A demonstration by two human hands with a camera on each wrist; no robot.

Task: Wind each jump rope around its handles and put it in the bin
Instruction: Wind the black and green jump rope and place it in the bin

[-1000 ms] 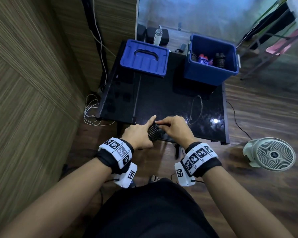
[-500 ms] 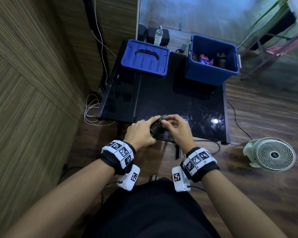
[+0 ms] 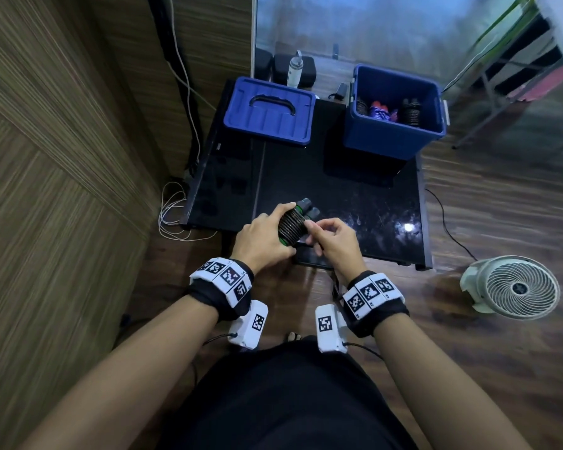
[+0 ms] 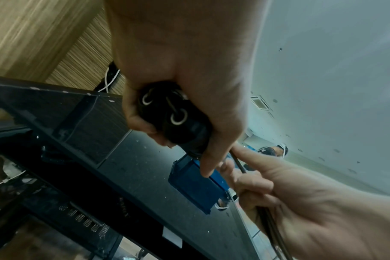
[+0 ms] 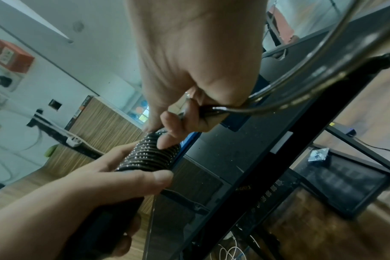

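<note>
A black jump rope is wound in tight coils (image 3: 291, 226) round its two handles (image 3: 306, 207), held over the near edge of the black table (image 3: 355, 203). My left hand (image 3: 267, 237) grips the bundle of handles (image 4: 174, 114) from the left. My right hand (image 3: 329, 237) pinches the loose rope end (image 5: 278, 98) against the coils (image 5: 151, 154); that free end loops away behind the hand. The open blue bin (image 3: 392, 138) stands at the table's far right and holds several wound ropes (image 3: 411, 112).
The bin's blue lid (image 3: 268, 112) lies at the table's far left. A white floor fan (image 3: 514, 287) stands on the wood floor to the right. White cables (image 3: 173, 216) lie by the left table leg. A wood-panel wall runs along the left.
The rope loop that lay on the table has been drawn in and wound on. Both hands have lifted the bundle slightly and tilted it, so the handle ends now point away from me.
</note>
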